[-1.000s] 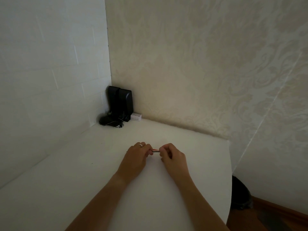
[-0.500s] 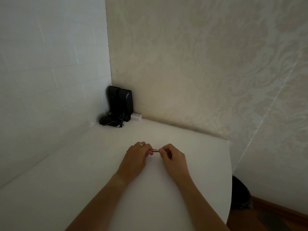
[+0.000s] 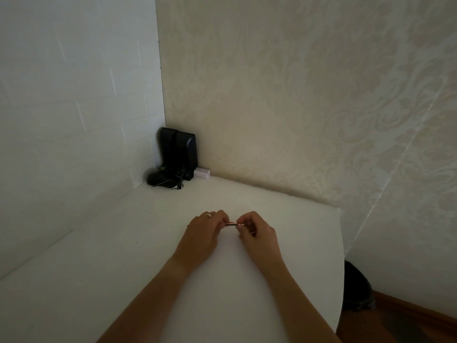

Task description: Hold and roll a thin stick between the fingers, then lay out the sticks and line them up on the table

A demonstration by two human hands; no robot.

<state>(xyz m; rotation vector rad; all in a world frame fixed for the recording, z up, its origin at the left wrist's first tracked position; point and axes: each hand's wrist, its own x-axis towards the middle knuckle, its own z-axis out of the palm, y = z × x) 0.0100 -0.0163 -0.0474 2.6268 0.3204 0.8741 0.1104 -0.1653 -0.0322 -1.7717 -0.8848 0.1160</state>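
Both hands meet over the middle of a white table (image 3: 123, 268). My left hand (image 3: 203, 234), a ring on one finger, pinches the left end of a small thin reddish and dark object (image 3: 230, 224). My right hand (image 3: 257, 233) pinches its right end with curled fingers. The object lies level between the fingertips, just above the tabletop. Most of it is hidden by the fingers, and what it is I cannot tell.
Two black speakers (image 3: 180, 152) stand in the far corner with a tangle of cables (image 3: 164, 180) in front and a small white box (image 3: 201, 174) beside them. Walls close the left and back. The table's right edge drops to a wooden floor with a dark bag (image 3: 356, 290).
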